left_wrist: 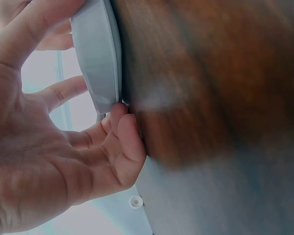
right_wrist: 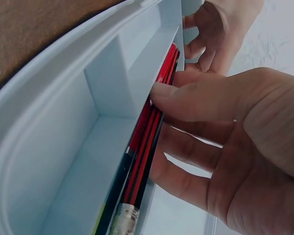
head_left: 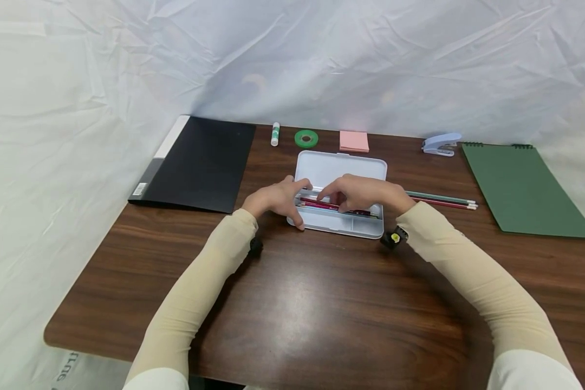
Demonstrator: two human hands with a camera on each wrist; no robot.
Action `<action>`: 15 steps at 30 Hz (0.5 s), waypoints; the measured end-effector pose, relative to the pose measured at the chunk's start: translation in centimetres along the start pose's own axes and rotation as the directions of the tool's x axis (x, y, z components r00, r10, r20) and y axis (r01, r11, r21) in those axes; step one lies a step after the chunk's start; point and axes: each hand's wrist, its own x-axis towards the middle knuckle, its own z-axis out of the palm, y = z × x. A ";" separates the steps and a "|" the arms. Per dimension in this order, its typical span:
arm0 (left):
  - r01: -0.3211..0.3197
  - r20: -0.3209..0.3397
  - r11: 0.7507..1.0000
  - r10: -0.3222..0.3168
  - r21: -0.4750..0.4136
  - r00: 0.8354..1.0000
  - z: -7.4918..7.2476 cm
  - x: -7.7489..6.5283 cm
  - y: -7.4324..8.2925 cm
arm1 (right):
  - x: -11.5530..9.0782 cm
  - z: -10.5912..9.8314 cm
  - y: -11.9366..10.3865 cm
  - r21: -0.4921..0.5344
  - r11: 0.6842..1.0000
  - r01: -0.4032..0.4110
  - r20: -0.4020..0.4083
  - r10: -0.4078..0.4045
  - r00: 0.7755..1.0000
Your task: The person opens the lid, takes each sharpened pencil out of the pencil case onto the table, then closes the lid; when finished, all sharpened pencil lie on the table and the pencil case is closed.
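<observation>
An open white pencil case (head_left: 322,220) lies on the table, its lid tipped back away from me. My left hand (head_left: 279,199) grips the case's left end, thumb by the near corner; the left wrist view shows fingers curled against the case's edge (left_wrist: 99,58). Over the case's middle, my right hand (head_left: 363,192) pinches red-and-black pencils (right_wrist: 148,139) between thumb and fingers. They lie along the long compartment, one with a silvery end towards the right wrist camera. Beside them runs a dark pen-like stick with a red part (right_wrist: 139,125). The right hand hides part of the bundle.
Right of the case lie several long pencils (head_left: 443,200), then a green spiral notebook (head_left: 528,189). Behind stand a glue stick (head_left: 275,134), green tape (head_left: 306,138), pink sticky notes (head_left: 353,141) and a stapler (head_left: 441,144). A black folder (head_left: 200,165) lies left.
</observation>
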 end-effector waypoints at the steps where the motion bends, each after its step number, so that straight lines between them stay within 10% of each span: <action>1: -0.001 0.001 1.000 0.001 -0.002 1.000 0.0 0.0 0.0 | 0.0 0.0 0.0 -0.008 1.000 0.002 -0.005 -0.002 1.000; 15: -0.013 0.003 1.000 0.013 -0.008 1.000 0.0 0.0 -0.1 | -1.5 -1.3 -0.4 -0.027 0.999 -0.035 -0.023 0.035 0.999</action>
